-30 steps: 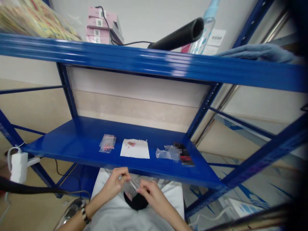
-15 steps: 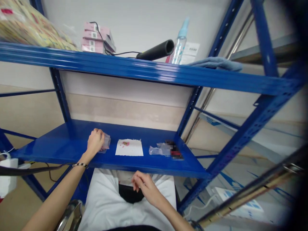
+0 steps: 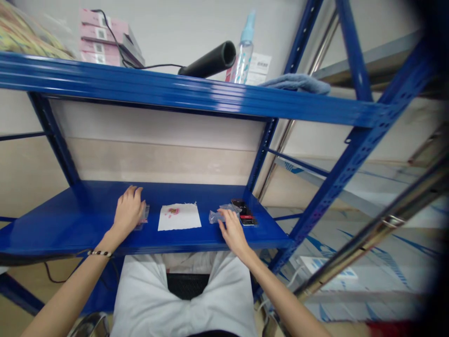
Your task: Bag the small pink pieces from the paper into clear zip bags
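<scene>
My left hand [image 3: 128,208] rests over a small clear plastic bag [image 3: 144,218] on the left of the blue shelf board [image 3: 182,239]; its fingers are apart and point away from me. Part of the bag is hidden beneath the hand. My right hand [image 3: 233,229] reaches onto the board with its fingers loosely spread, touching or just above a crumpled clear plastic bag [image 3: 214,216]. Beside that bag lie dark packets [image 3: 248,217] with a red part. Between the hands is a white sheet [image 3: 180,221] with small pink and yellow pieces or marks on it.
The upper blue shelf beam [image 3: 168,91] crosses above the hands. On that shelf are pink boxes [image 3: 100,40], a black tube [image 3: 210,60], a spray bottle [image 3: 244,51] and a blue cloth [image 3: 298,83]. A blue upright [image 3: 336,187] stands at the right.
My right hand has moved from above my lap up and right to the crumpled bag. My left hand stays at its bag, its fingers less curled. The view has shifted right.
</scene>
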### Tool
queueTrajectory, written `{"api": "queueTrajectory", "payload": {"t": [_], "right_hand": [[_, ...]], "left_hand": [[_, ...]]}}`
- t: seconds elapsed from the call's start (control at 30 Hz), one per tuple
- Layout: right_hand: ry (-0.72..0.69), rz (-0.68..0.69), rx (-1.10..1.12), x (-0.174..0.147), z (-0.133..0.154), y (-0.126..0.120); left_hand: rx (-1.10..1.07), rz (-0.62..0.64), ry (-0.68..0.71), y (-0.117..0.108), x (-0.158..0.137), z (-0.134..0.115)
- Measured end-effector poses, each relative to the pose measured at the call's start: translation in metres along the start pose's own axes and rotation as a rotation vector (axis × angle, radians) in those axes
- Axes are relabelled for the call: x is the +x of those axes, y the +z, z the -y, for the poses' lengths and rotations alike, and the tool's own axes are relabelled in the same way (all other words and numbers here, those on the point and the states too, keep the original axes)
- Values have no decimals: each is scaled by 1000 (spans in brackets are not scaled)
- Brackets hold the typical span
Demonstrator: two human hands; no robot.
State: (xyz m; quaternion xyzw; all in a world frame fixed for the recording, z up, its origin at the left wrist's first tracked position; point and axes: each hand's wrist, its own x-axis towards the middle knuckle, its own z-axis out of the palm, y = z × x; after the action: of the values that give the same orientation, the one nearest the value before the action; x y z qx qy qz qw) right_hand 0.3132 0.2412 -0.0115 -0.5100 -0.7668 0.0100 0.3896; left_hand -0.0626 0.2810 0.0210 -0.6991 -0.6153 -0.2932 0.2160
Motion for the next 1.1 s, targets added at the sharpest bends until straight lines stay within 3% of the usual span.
{"api": "queueTrajectory", "payload": {"t": [0.17,0.27,0.33,0.47,0.67,0.87,1.0,1.1], "right_hand": [[22,34,-262,17,-14,10],[116,61,-388,26,-2,18],[177,132,-437,34,6,21],[300,260,-426,44,14,19],[246,197,-450,41,22,13],[281,226,-496,44,23,23],[284,248,-400,46,15,25],[278,164,-207,43,21,18]], "left_hand": [[-428,-73,187,-27,-57,-83],[-625,10,288,-30,-105,-124],[-698,81,348,-28,-128,-138],[-778,189,320,-24,-146,-140],[-874,245,145,-22,-150,-134],[-944,274,138,-21,-152,-132],[-969,300,125,-17,-152,-131],[-983,322,83,-13,-153,-133]]}}
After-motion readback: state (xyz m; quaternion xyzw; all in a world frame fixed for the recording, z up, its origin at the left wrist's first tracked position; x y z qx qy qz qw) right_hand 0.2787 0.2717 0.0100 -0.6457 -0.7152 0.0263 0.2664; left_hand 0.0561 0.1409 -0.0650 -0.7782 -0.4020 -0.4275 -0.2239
